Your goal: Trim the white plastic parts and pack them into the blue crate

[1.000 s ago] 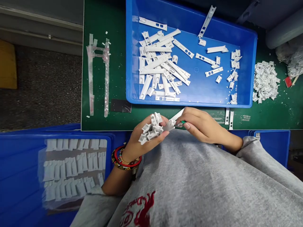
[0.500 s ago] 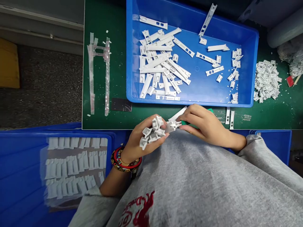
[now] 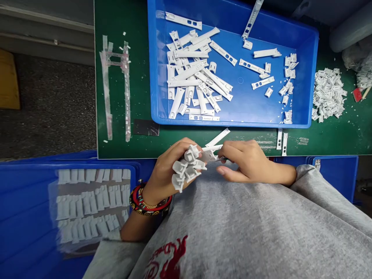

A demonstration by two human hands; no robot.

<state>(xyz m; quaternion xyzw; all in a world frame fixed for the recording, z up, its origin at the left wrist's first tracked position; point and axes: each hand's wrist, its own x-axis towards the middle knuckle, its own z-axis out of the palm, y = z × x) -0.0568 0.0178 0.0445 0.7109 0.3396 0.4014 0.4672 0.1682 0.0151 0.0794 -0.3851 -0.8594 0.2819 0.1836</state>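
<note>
My left hand is closed around a bunch of white plastic parts, their hollow channel-like ends facing me. Another white plastic part sticks out to the right from the same hand. Right beside it, my right hand is closed on nippers; only their dark metal tip shows, against the end of that part, and the handle is hidden in the palm. Just beyond the hands, a long white strip lies on the green table.
A blue tray holds long white strips and small clips. To its right is a heap of small white pieces. Two strips lie at the table edge. Lower left, a blue bin holds rows of white parts. Tape strips mark the table.
The green handle that showed at my right hand is now hidden, and the right thumb has come away lower. The view has shifted slightly; the white bunch stays in my left hand.
</note>
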